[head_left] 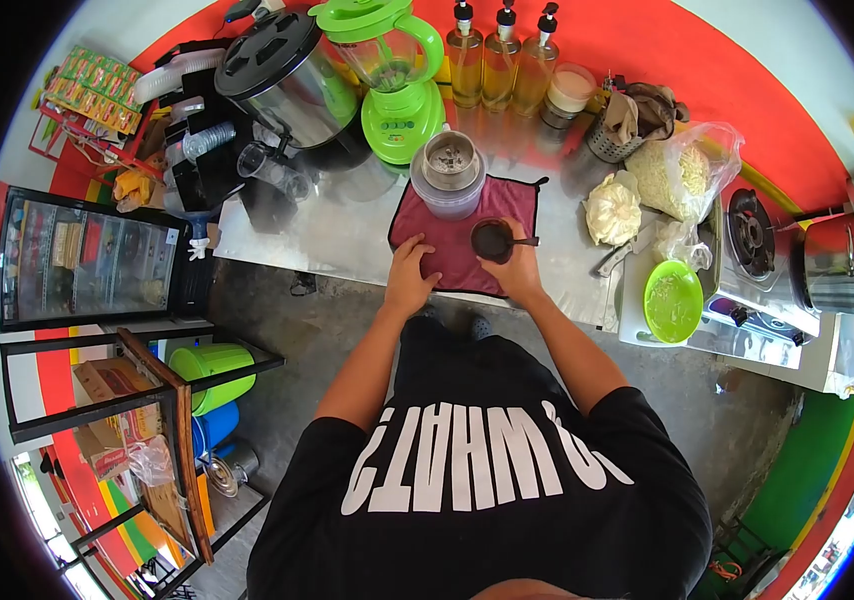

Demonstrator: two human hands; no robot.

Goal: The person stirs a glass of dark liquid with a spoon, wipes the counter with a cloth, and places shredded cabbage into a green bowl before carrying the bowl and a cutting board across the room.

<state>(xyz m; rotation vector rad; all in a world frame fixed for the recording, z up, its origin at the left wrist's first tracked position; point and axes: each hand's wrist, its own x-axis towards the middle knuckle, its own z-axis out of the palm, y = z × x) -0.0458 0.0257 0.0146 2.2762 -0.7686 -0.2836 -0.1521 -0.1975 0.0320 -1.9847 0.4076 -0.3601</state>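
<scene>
My right hand (515,268) is closed round a small cup of dark liquid (490,240), at the right part of a maroon cloth (457,268) on the metal counter. A dark handle sticks out over the cup's right side. My left hand (412,270) rests on the cloth's left part with its fingers apart, holding nothing. Beyond both hands, a metal cup (450,160) with greyish contents sits on top of a whitish container (447,202). That container stands on the back of the cloth.
Behind are a green blender (402,125), a large steel container (292,85) and pump bottles (499,65). To the right lie a knife (619,258), bagged food (682,175), a green bowl (673,302) and a stove (752,235). A glass-door fridge (92,262) stands left.
</scene>
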